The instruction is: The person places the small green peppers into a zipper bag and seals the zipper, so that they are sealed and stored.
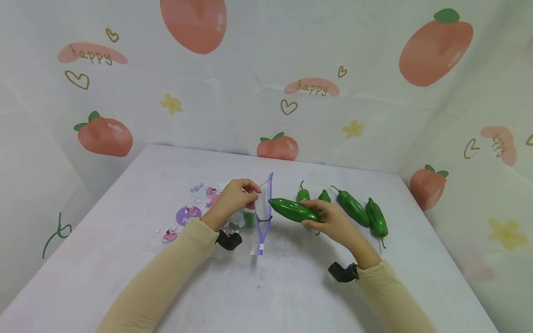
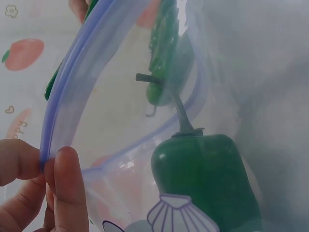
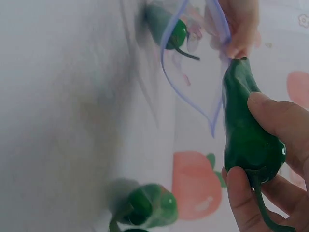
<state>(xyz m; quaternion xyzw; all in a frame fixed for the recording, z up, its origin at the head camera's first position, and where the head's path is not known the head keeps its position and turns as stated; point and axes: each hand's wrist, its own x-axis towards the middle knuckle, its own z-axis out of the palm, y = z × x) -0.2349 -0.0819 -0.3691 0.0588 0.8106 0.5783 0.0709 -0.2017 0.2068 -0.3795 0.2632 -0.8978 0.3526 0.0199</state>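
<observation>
My left hand (image 1: 237, 196) pinches the purple-edged mouth of a clear zip bag (image 1: 261, 240) between thumb and fingers, and the mouth gapes toward the right. Inside the bag lies a green pepper (image 2: 203, 174), its stem pointing to the opening. The bag is printed with cartoon figures. In my right hand (image 1: 331, 219) is another green pepper (image 1: 293, 210), gripped around its stem end above the table. Its pointed tip faces the bag's mouth, right by the purple edge. The right wrist view shows thumb and fingers around this pepper (image 3: 248, 125).
Several more green peppers lie on the white table (image 1: 291, 291) to the right, among them a long one (image 1: 353, 208) and one at the far right (image 1: 377, 219). Two others, one with an upright stem (image 1: 303, 193), sit partly behind my right hand. A printed cloth (image 1: 233, 92) hangs behind.
</observation>
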